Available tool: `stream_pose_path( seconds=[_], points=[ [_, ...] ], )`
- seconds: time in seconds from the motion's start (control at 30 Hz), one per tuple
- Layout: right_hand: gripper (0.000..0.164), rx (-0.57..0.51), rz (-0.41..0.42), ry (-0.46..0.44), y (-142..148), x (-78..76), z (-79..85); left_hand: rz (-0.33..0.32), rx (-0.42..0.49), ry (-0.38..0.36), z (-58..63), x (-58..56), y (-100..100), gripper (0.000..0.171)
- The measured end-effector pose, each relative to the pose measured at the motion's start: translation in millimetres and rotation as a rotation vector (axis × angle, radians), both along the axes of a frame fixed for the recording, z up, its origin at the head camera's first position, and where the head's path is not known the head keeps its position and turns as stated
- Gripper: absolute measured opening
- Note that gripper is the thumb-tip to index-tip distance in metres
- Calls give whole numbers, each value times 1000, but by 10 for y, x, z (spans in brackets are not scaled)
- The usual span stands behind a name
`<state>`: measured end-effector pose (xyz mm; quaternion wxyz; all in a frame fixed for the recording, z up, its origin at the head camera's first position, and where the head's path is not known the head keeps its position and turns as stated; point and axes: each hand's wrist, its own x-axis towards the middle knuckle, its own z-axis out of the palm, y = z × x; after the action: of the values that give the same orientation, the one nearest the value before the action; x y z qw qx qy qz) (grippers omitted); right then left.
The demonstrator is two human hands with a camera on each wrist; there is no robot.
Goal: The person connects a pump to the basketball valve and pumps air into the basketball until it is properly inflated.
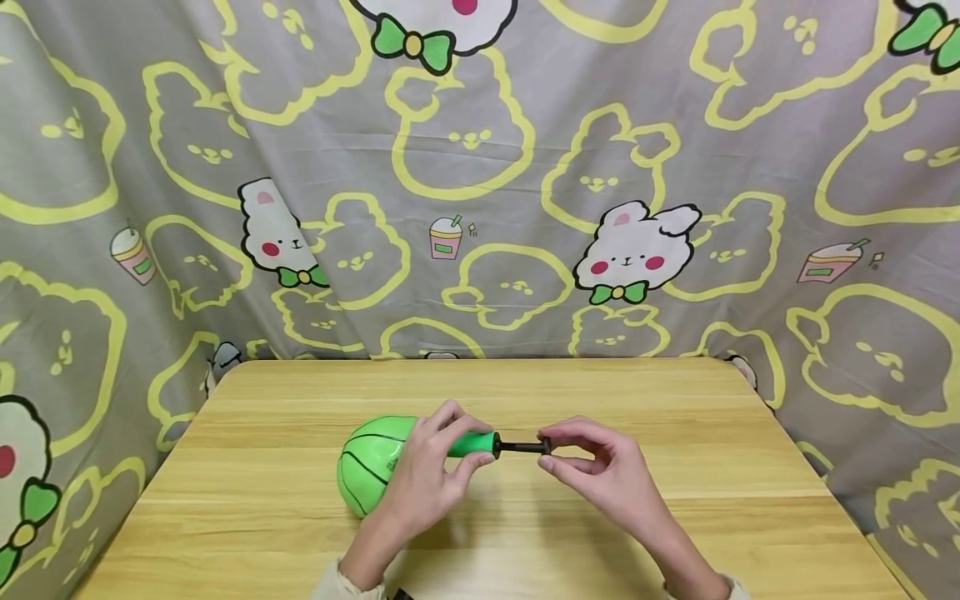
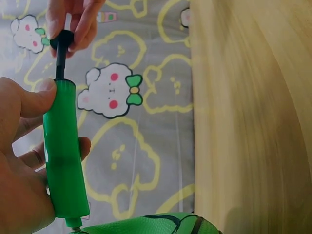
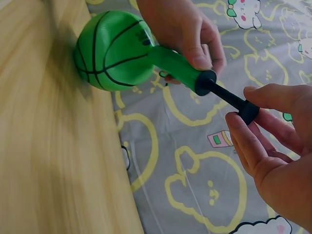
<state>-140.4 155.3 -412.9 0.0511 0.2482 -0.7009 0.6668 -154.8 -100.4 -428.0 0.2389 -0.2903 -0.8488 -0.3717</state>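
Observation:
A green ball with black seam lines [image 1: 371, 462] sits left of centre, its surface dented in the right wrist view. Joined to it is a green hand pump [image 2: 66, 151], whose narrow end meets the ball through a metal needle. My left hand [image 1: 431, 475] grips the pump's barrel, fingers on the far side and thumb near its black end cap. With thumb and fingertips, my right hand [image 1: 607, 467] pinches the black plunger handle [image 3: 248, 112]. A stretch of black rod shows between handle and barrel. The left hand covers part of the ball in the head view.
Beneath the hands is a light wooden table [image 1: 262, 533] with rounded far corners. A grey curtain [image 1: 495, 217] printed with yellow outlines and white cartoon animals hangs behind it and along both sides. A small dark object [image 1: 402, 594] shows by the left sleeve.

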Motion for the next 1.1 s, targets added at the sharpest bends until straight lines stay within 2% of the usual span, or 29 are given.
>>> stream_pose_path(
  seconds=[0.5, 0.7, 0.87, 1.1],
  points=[
    [30, 52, -63, 20, 251, -1, 176, 43, 34, 9, 30, -31, -125, 22],
    [30, 58, -32, 0, 337, -19, 207, 36, 40, 15, 36, -47, -135, 22],
    [31, 78, -40, -6, 369, -23, 204, 29, 41, 11, 43, -36, -108, 21],
    [30, -7, -4, 40, 320, -32, 161, 25, 14, 22, 43, -12, -66, 18]
  ],
)
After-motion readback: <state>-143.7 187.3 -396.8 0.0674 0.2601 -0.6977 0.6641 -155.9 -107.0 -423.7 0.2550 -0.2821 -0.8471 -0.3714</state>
